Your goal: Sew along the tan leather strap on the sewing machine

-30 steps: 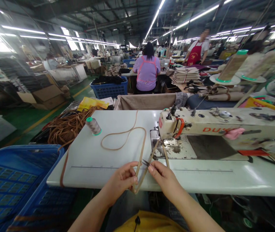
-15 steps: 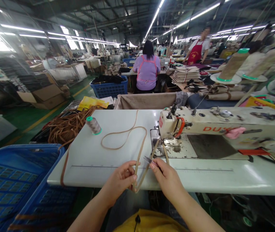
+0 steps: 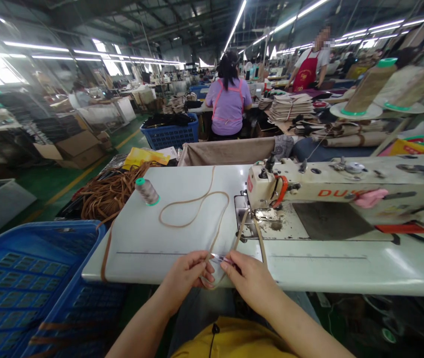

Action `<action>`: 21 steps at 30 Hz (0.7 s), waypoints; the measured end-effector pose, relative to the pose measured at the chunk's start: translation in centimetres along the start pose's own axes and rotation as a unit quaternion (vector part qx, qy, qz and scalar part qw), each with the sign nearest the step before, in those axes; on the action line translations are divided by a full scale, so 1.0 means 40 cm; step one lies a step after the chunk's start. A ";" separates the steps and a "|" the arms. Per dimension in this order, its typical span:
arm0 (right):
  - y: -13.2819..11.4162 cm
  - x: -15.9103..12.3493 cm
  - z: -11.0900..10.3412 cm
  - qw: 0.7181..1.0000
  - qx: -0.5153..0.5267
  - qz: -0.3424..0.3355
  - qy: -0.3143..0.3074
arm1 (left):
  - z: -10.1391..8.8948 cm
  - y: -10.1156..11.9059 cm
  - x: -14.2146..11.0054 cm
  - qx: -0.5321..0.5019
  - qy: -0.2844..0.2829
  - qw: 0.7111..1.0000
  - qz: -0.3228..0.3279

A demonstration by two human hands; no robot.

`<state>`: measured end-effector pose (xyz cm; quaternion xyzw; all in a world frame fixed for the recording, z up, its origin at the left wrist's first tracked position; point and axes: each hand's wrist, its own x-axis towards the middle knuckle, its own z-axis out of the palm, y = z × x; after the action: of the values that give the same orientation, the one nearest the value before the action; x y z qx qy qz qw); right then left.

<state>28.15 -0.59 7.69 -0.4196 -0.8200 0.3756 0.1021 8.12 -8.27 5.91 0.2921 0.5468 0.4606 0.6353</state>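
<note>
My left hand (image 3: 193,269) is closed on a narrow tan strap (image 3: 219,223), pinching it near the front edge of the sewing table. From there the strap loops over the tabletop to the left and back. Another stretch runs up to the needle area of the sewing machine (image 3: 267,191). In my right hand (image 3: 251,276) is a small pair of thread snips (image 3: 219,258), mostly covered by the fingers. Its tips point left and meet the strap beside my left fingers; whether the blades are closed I cannot tell.
A thread cone (image 3: 147,192) stands on the white table (image 3: 140,268), left of the strap. Blue crates (image 3: 36,233) and a heap of brown straps (image 3: 111,194) lie to the left. A fabric-lined bin (image 3: 230,151) is behind the table; one person (image 3: 228,104) sits beyond it.
My right hand has moved left and slightly down, bringing the snips' tips to the strap at my left fingers. The whole view has shifted slightly.
</note>
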 end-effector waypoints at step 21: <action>0.031 -0.007 0.000 0.991 0.025 -0.039 0.122 | 0.034 0.018 -0.013 -0.079 -0.078 0.994 0.003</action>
<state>29.11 -0.35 6.86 -0.4276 -0.8073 0.3378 0.2266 9.26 -8.28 7.10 0.2782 0.4564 0.4797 0.6958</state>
